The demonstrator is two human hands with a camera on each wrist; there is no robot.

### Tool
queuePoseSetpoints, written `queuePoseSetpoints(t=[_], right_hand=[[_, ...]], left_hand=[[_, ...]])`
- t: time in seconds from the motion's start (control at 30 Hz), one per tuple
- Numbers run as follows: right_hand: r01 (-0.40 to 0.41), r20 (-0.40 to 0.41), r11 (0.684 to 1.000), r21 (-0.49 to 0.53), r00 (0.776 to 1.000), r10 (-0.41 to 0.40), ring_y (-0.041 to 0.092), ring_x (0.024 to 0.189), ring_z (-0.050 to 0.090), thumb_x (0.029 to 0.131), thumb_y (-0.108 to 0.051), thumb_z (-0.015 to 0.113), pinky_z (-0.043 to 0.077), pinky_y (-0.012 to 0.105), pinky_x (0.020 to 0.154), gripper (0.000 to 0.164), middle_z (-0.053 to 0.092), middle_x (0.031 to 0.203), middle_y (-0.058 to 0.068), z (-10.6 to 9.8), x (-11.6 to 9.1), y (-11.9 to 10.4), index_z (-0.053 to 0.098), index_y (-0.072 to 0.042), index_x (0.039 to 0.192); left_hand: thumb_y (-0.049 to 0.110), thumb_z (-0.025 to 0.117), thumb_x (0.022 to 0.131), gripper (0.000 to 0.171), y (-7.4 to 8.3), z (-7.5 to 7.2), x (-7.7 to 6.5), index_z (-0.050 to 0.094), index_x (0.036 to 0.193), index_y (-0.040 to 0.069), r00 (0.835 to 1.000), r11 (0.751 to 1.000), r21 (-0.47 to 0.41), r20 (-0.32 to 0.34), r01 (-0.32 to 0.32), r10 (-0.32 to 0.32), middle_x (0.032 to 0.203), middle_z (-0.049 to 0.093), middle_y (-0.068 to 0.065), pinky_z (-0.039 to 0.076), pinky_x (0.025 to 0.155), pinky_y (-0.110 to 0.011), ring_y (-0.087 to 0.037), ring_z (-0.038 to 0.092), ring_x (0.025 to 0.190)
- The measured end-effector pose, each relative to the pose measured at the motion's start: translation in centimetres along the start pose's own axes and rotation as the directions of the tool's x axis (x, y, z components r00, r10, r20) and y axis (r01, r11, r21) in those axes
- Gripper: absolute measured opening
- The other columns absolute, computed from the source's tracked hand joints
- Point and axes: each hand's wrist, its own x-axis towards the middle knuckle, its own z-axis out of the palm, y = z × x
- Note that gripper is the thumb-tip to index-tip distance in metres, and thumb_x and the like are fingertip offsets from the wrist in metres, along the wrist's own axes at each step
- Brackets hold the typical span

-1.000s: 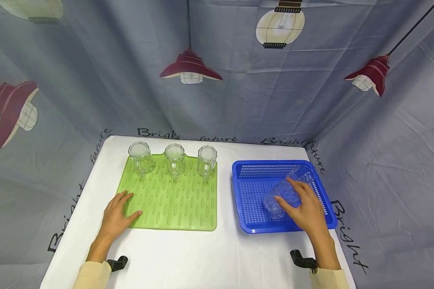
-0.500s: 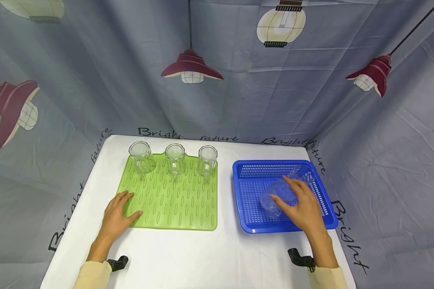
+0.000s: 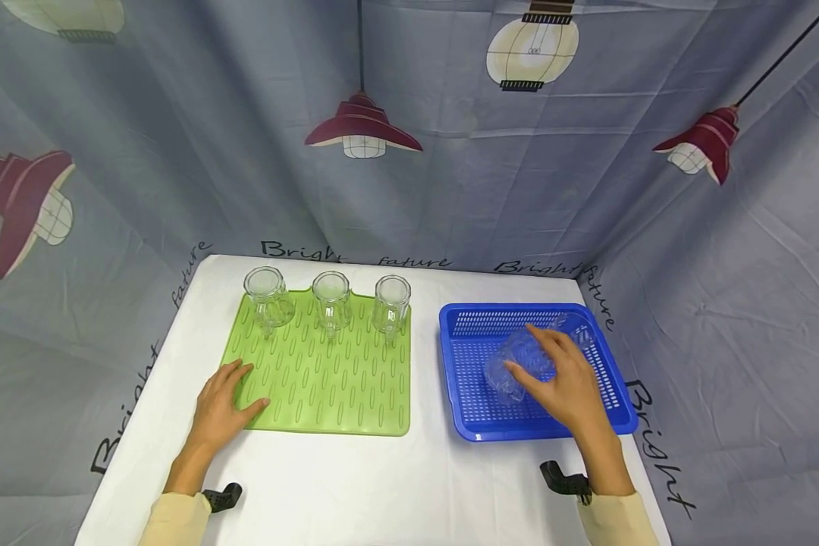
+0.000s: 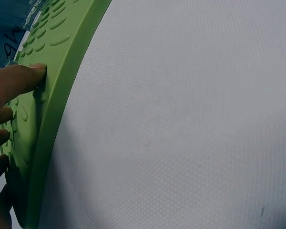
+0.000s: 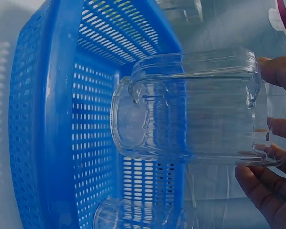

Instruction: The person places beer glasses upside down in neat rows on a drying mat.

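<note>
In the head view my left hand [image 3: 218, 409] lies with spread fingers on the near left corner of a green ridged mat [image 3: 321, 379]. The left wrist view shows its thumb [image 4: 21, 78] resting on the mat near the edge. My right hand [image 3: 566, 383] holds a clear glass mug [image 5: 195, 109] over the blue plastic basket [image 5: 57, 114], fingers and thumb around one end of it. The mug's handle shows in the right wrist view. A second clear glass [image 5: 133, 214] lies in the basket, partly hidden in the head view.
Three upside-down glass mugs stand in a row along the mat's far edge: a left one [image 3: 269, 296], a middle one [image 3: 331, 299] and a right one [image 3: 390, 303]. A white-covered table [image 3: 396, 485] carries everything, with a grey curtain [image 3: 444, 205] behind it.
My right hand has shifted slightly to the left over the basket, carrying the glass mug with it. My left hand and the mugs on the mat have stayed put.
</note>
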Motion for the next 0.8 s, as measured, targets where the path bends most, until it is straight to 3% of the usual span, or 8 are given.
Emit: queuePoseSetpoints(t=[0.33,0.63,0.8], right_hand=[[0.050,0.016,0.999,0.019,0.999,-0.050,0.039,0.117,0.066,0.089,-0.041,0.088,0.061,0.063,0.089,0.078,0.061,0.146,0.017,0.2,0.6,-1.1,0.057,-0.019,0.156],[0.101,0.025,0.995,0.018,0.995,-0.101,0.040,0.126,0.063,0.087,-0.042,0.089,0.058,0.067,0.097,0.079,0.061,0.147,0.016,-0.2,0.9,-3.0,0.057,-0.020,0.156],[0.124,0.013,0.992,0.024,0.992,-0.124,0.038,0.121,0.065,0.086,-0.041,0.090,0.059,0.065,0.094,0.079,0.062,0.146,0.016,-0.4,1.2,-3.7,0.058,-0.019,0.155]], left_hand=[[0.025,0.089,0.089,0.081,0.0,0.1,-0.1,0.049,0.155,0.000,1.000,1.000,-0.007,0.003,0.004,-0.004,0.166,0.036,-0.030,0.022,0.123,-0.079,-0.058,0.030,0.153],[0.024,0.089,0.088,0.081,-0.3,0.3,0.0,0.050,0.155,0.000,1.000,1.000,-0.016,-0.018,-0.009,0.009,0.165,0.037,-0.030,0.022,0.122,-0.080,-0.058,0.031,0.152],[0.023,0.089,0.088,0.080,-0.5,0.4,0.0,0.051,0.154,0.000,1.000,1.000,-0.020,-0.026,-0.015,0.015,0.165,0.038,-0.030,0.022,0.122,-0.080,-0.058,0.032,0.152]])
